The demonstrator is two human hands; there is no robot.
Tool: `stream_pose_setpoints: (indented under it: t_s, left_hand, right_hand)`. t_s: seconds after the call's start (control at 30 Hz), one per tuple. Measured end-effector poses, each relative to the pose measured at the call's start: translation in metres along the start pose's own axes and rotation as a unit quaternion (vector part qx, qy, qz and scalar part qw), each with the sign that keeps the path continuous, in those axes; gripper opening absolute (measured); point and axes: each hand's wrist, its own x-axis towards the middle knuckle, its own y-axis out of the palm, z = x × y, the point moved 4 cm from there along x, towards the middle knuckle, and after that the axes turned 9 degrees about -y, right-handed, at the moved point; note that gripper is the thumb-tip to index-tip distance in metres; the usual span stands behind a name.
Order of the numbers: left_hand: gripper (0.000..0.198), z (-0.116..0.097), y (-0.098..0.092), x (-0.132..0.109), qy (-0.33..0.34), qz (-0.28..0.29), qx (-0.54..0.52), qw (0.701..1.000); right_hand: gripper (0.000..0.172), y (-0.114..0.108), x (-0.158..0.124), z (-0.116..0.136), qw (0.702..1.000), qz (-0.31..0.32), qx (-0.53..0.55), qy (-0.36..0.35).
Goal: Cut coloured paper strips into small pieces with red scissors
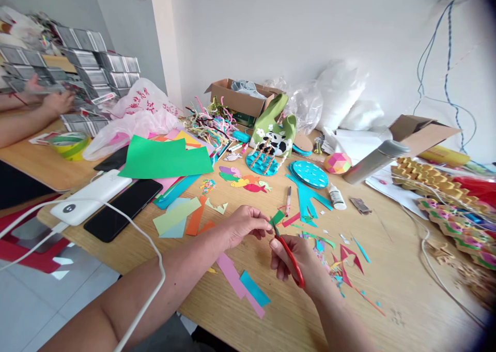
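Note:
Over the middle of the wooden table, my right hand is closed around red-handled scissors, their blades pointing away from me. My left hand pinches a small green paper piece right at the blades. Below the hands lie pink paper strips and a blue paper strip. Beyond them rest several colored paper fish and a pen. Paper scraps are scattered to the right of my right hand.
A green paper sheet, a black phone and a white power bank lie left; its white cable crosses my left forearm. Blue paper discs, a glue bottle and a thermos stand right. Another person's hands work far left.

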Motion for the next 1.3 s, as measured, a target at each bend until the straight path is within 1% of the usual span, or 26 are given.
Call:
stream_pose_setpoints:
  t_s: [0.17, 0.4, 0.6, 0.7, 0.83, 1.0, 1.3]
  left_hand:
    - [0.019, -0.0018, 0.0003, -0.0007, 0.009, -0.003, -0.011, 1.0]
    - [0.015, -0.0018, -0.0007, -0.0006, 0.016, -0.002, 0.016, 1.0]
    - [0.015, -0.0022, -0.001, -0.0003, 0.01, -0.001, 0.008, 1.0]
    - [0.016, -0.0025, -0.0005, -0.0008, 0.005, 0.007, -0.007, 1.0]
    - [0.018, -0.0013, 0.0009, -0.0005, 0.004, 0.022, 0.009, 1.0]
    - [0.018, -0.001, 0.0, 0.0003, 0.015, 0.003, 0.0, 1.0]
    - [0.016, -0.0023, -0.0006, 0.0, 0.014, -0.004, 0.03, 0.999]
  right_hand:
    - [0.045, 0.001, -0.0012, 0.0025, 1.0, 0.0, -0.007, -0.002]
    - [0.046, 0.0012, -0.0011, 0.0026, 1.0, 0.0, -0.019, 0.0]
    - [0.045, 0.0008, -0.0019, 0.0014, 1.0, 0.009, -0.012, 0.006]
    - [0.045, 0.0005, -0.0021, 0.002, 1.0, 0.002, -0.006, 0.007]
    - [0.046, 0.0003, -0.0016, 0.0019, 1.0, -0.006, -0.006, 0.011]
    - [0.046, 0.0007, -0.0009, 0.0015, 1.0, -0.007, -0.006, 0.007]
    - [0.049, 0.0012, -0.0004, 0.0016, 1.0, -0.003, -0.021, 0.013]
